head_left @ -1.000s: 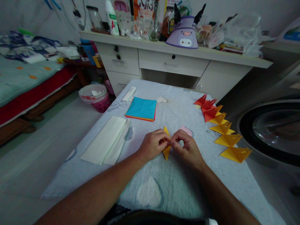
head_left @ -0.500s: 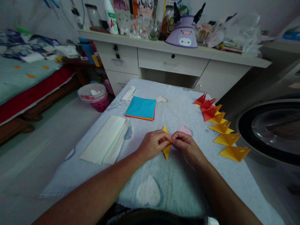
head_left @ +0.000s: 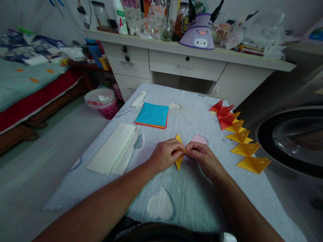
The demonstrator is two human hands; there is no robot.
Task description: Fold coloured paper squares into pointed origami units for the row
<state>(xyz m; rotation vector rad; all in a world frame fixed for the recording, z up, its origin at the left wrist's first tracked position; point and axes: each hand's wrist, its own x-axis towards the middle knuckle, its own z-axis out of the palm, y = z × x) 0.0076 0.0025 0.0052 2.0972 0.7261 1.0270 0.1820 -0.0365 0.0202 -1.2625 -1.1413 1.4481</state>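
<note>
Between my hands, above the cloth-covered table (head_left: 191, 191), is a yellow origami crane (head_left: 179, 163), its two pointed wings showing above and below my fingers. My left hand (head_left: 168, 153) pinches its middle from the left. From the right, my right hand (head_left: 199, 153) pinches a small tip of the same paper, fingertips almost touching those of the left. The fingers hide the crane's centre. Along the table's right side runs a row of folded cranes, red ones (head_left: 224, 116) at the back and yellow ones (head_left: 253, 164) nearer me.
A stack of square paper (head_left: 152, 115), blue on top, lies at the back left. Nearer is a folded pale sheet (head_left: 113, 149). A white narrow box (head_left: 139, 99) lies behind the stack. A white desk (head_left: 186, 64) stands beyond; a washing machine (head_left: 297, 134) is right.
Both hands keep their pinch on the yellow crane, with only a tiny shift of the fingers. The whole view has moved slightly.
</note>
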